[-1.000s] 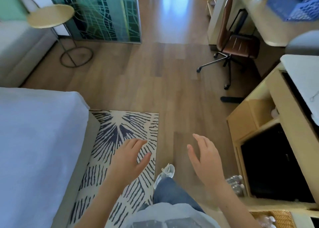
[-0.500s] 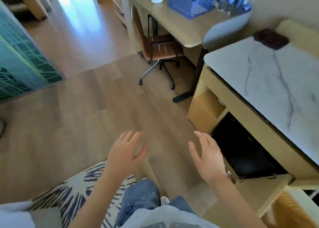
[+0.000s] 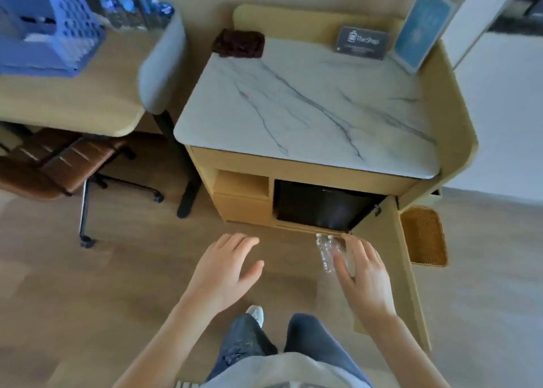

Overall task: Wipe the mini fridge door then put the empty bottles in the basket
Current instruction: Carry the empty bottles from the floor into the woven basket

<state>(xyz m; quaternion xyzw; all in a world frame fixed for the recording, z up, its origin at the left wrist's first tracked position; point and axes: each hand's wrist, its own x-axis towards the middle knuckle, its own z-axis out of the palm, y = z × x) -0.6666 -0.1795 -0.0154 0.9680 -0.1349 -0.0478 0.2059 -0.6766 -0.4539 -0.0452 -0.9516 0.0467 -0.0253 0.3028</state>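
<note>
I now face the fridge (image 3: 320, 208) after swinging round; left hand (image 3: 226, 273) and right hand (image 3: 364, 276) hover open, empty. Next I need the cloth (image 3: 238, 43) at the counter's (image 3: 308, 108) back-left corner.

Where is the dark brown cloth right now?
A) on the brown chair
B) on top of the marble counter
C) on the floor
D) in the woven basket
B: the dark brown cloth lies at the back left corner of the marble counter, above the black mini fridge.
</note>
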